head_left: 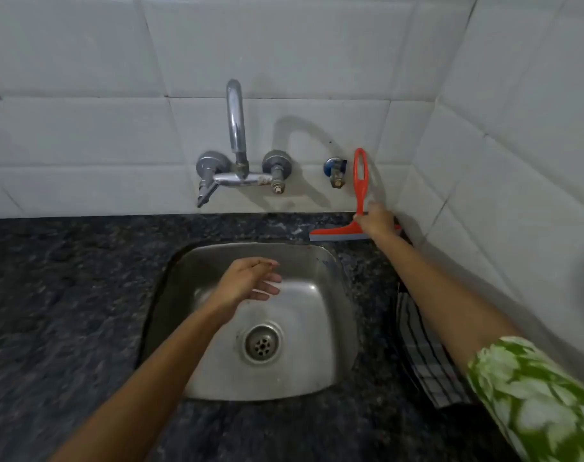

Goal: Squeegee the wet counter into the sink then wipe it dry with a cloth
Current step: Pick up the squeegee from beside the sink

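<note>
A person's right hand (377, 221) closes its grip on a red squeegee (359, 195) at the table's (67, 295) back edge, near the right corner, blade down on the dark stone, handle leaning against the tiled wall (117, 145). The left hand (247, 281) hovers open and empty over the steel sink (337, 328). A striped cloth (423, 355) lies along the sink's right side, partly under the right forearm.

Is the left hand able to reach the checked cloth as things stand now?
Probably not directly. The left hand hovers open over the sink, and the cloth lies on the counter beyond the sink's right rim, partly under the right forearm, whose hand is at the squeegee.
</note>
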